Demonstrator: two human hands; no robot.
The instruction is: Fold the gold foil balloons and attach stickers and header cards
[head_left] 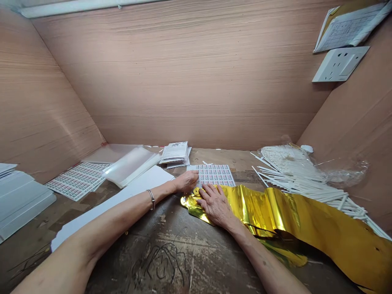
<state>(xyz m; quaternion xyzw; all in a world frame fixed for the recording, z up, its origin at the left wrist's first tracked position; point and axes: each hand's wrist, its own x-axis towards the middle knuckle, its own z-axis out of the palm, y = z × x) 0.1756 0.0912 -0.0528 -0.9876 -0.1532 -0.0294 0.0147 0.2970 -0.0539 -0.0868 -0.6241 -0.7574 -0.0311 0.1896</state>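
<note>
My left hand [186, 181], a metal bangle at its wrist, is closed at the left edge of a sheet of small printed labels [216, 174]. Whatever its curled fingers pinch, if anything, is hidden. Just to the right, my right hand [216, 206] lies with its fingers stretched out on the left end of a shiny gold foil strip [257, 208]. This foil has a scalloped left end and runs in folds toward the lower right. Part of the label sheet is covered by the foil and my hands.
White sheets [122, 208] lie under and beside my left forearm. Clear plastic sleeves [131, 165], more label sheets [78, 179] and stacked printed cards [175, 153] sit behind. White sticks [294, 175] spread at the right. Dark wires [165, 261] lie in front.
</note>
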